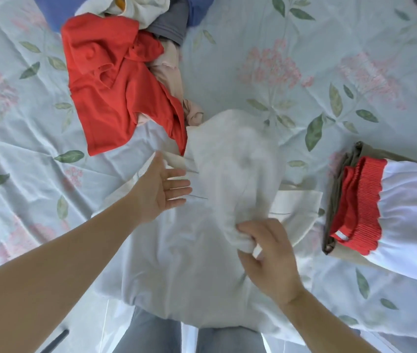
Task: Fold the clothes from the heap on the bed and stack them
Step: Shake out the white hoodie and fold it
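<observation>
Where right hand point(271, 253) pinches, cloth point(227, 174) bunches

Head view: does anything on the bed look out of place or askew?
One thing: the red garment's lower corner overlaps the edge of the white garment that the right hand grips. Nothing looks damaged.

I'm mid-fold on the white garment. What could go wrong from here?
1. The right hand pinches only a small bunch of the white garment, and the left hand is open, gripping nothing; the cloth may slide or crease unevenly.
2. The red garment touches the white one's upper edge, so pulling the fold could drag it along.
</observation>
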{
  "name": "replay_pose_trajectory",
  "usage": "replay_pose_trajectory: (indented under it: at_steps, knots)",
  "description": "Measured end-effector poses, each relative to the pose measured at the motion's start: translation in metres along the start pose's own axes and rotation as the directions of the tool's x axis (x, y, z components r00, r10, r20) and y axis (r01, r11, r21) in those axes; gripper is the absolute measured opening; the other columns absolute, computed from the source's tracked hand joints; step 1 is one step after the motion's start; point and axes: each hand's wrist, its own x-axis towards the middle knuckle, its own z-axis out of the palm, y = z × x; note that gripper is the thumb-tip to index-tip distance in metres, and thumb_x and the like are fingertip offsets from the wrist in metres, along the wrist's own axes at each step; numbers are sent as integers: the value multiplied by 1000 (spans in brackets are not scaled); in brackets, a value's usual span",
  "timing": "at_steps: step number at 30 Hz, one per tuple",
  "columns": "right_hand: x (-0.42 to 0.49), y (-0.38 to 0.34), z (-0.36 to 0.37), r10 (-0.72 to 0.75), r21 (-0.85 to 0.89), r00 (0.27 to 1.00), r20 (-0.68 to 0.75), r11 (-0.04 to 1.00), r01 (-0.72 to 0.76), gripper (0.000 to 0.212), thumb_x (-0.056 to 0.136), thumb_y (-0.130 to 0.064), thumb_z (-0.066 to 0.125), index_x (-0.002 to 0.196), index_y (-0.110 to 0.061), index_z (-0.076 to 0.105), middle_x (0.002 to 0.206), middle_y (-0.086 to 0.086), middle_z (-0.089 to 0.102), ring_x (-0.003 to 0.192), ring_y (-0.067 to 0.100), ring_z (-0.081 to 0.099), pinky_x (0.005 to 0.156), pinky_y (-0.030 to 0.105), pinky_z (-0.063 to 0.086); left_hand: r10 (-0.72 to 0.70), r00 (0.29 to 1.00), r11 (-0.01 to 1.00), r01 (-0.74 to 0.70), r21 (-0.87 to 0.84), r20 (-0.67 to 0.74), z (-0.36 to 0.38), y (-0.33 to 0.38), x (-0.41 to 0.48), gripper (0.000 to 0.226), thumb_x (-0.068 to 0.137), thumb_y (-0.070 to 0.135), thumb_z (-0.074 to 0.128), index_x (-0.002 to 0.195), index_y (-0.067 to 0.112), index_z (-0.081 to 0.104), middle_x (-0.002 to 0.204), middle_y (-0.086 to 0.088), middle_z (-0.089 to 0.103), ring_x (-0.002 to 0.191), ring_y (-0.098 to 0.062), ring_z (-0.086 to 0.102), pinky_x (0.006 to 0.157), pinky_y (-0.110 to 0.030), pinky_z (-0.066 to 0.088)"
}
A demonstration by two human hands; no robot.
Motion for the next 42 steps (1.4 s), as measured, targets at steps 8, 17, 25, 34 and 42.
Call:
replay_pose_trajectory:
  at_steps: [8,17,25,34,42]
  knots:
    - [-40,26,43,798,236,587,137,549,-802,42,87,-34,63,125,-25,48,122,-3,55,97,10,54,78,16,39,77,986,971,-41,237,-147,15,-56,3,33,87,41,63,111,18,58,110,0,64,98,-17,61,79,-33,53]
    - [41,31,21,883,783,329,335,-67,-619,20,83,4,53,83,-14,61,91,11,64,69,21,61,65,29,49,138,984,990,-135,-33,111,8,-44,-22,31,90,2,55,120,1,57,117,-11,66,101,-23,65,78,-31,57]
    - [-33,28,33,835,647,66,547,-371,-667,24,86,-3,46,84,-24,59,72,-2,54,67,13,48,73,35,41,-76,992,990,87,112,-99,-28,-100,-22,20,89,0,53,100,15,60,104,-6,60,86,-18,57,81,-33,47]
    - [-15,32,31,805,883,373,461,-374,-284,39,70,14,55,97,-14,61,92,8,73,82,23,71,73,36,59,45,999,976,-40,-214,16,-11,-94,-19,41,78,-20,50,108,6,59,90,-8,71,80,-22,69,61,-30,57]
    - [-39,40,48,956,664,190,223,-6,-748,25,82,-2,58,101,-17,54,85,1,59,67,13,54,59,22,45,42,980,968,9,251,-196,-40,-129,-11,23,83,18,72,99,20,55,96,-4,63,83,-24,62,80,-39,54]
